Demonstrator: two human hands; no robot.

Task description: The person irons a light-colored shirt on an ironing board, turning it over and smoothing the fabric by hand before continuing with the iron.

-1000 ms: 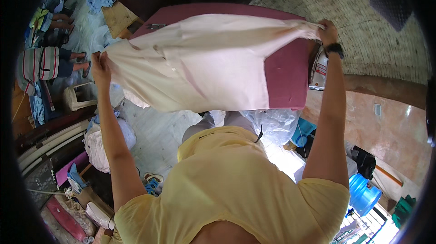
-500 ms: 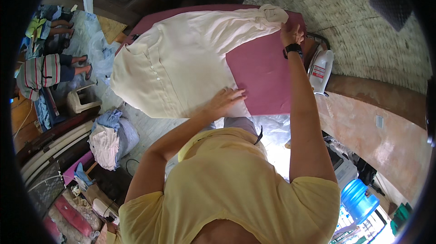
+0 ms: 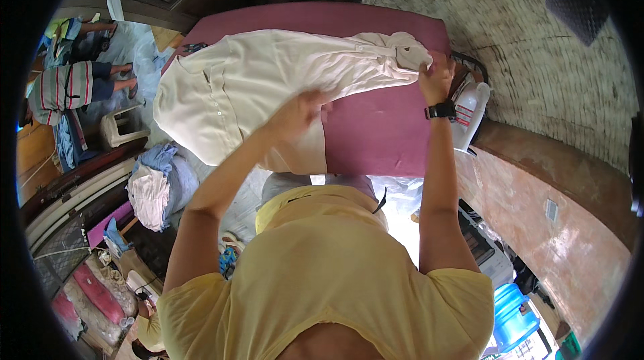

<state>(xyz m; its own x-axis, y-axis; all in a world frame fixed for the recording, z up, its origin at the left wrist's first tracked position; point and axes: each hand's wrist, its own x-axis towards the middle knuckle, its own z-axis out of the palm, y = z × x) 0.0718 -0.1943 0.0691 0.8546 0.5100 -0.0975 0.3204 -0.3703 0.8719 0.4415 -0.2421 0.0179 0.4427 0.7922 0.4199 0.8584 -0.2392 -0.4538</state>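
A cream long-sleeved shirt (image 3: 272, 65) with small buttons lies spread over a board with a maroon cover (image 3: 382, 129). Its sleeve stretches to the right, and the cuff (image 3: 410, 58) rests near the board's right end. My right hand (image 3: 437, 82), with a black watch on its wrist, is closed on the cuff's edge. Over the shirt, close to where the sleeve meets the body, is my left hand (image 3: 302, 113); motion smears its fingers. A white steam iron (image 3: 469, 106) stands just beyond the board's right end.
A small dark object (image 3: 194, 47) lies at the board's far left corner. On the left floor are a heap of clothes (image 3: 161, 182) and a plastic stool (image 3: 124, 125). People stand at far left. A blue water jug (image 3: 515, 316) is at lower right.
The sleeve has shifted nearer to me, baring the board's far edge. My left hand has moved up and left from the shirt's lower edge. My right hand has closed on the cuff.
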